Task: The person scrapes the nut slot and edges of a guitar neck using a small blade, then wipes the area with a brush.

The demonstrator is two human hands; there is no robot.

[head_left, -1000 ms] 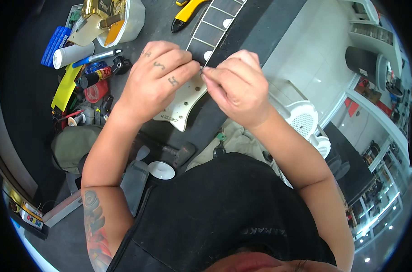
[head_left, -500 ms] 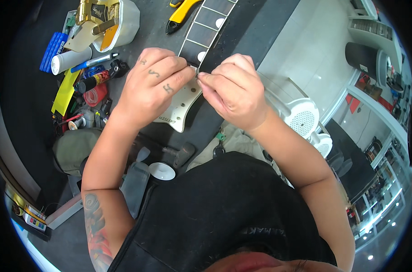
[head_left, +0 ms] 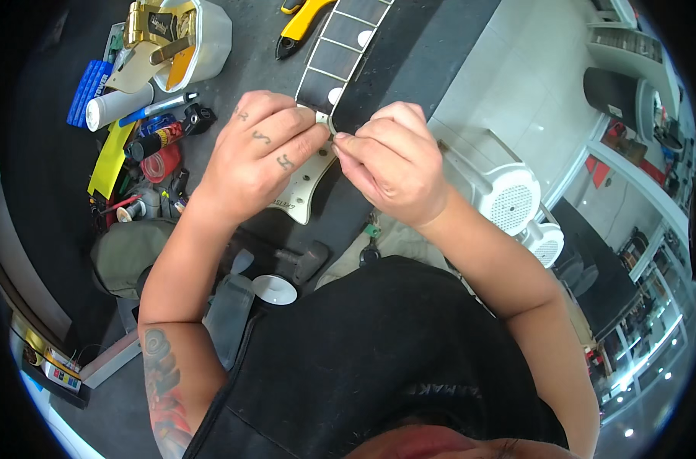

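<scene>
While close together, hands (head_left: 260, 157) (head_left: 394, 164) (at headstock (head_left: 309, 177))

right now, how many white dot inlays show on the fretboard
2: the lower inlay near the end of the fretboard, the upper inlay farther along. More may be hidden past the top edge.

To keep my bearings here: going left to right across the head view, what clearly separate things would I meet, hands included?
Yellow strip, red rounded item, left hand, right hand, larger white perforated disc, black cylindrical object.
</scene>
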